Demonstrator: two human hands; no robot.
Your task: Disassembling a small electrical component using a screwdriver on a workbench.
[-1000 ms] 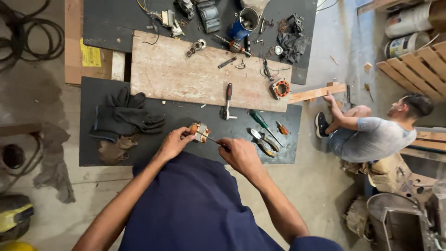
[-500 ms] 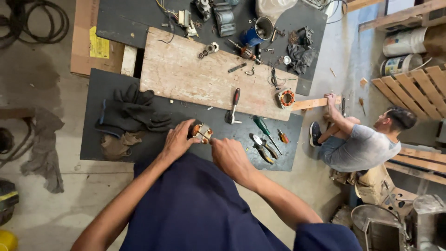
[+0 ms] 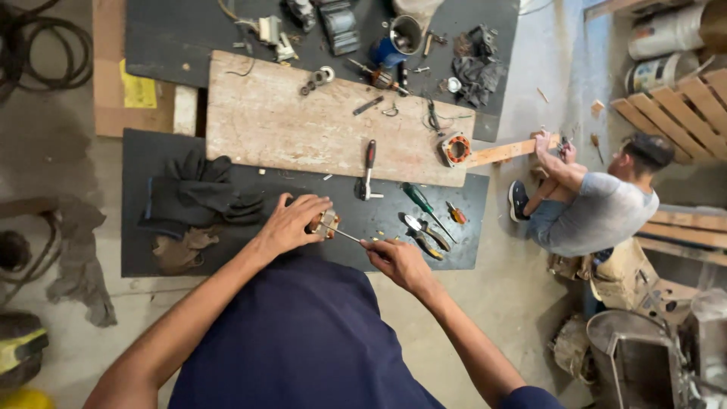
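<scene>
Motor stator (image 3: 324, 224), a small block of grey metal with coppery windings, sits in our left hand (image 3: 291, 223), whose fingers are curled closed around it just above the near edge of the black mat (image 3: 151, 250). Our right hand (image 3: 397, 261) is closed around the handle of a thin metal pick (image 3: 347, 235), its tip touching the stator's right side. We judge the work mid-way: the part is out and being probed, and nothing shows it finished.

Dark, limp work gloves (image 3: 197, 193) lie on the mat to the left. On the right lie a green-handled screwdriver (image 3: 420, 203) and steel pliers (image 3: 424, 231). Farther off, a pale, scuffed wooden board (image 3: 303, 129) carries a second orange-wound stator (image 3: 457, 148) at its right end. A person in a grey shirt (image 3: 598, 208) crouches on the concrete floor to the right.
</scene>
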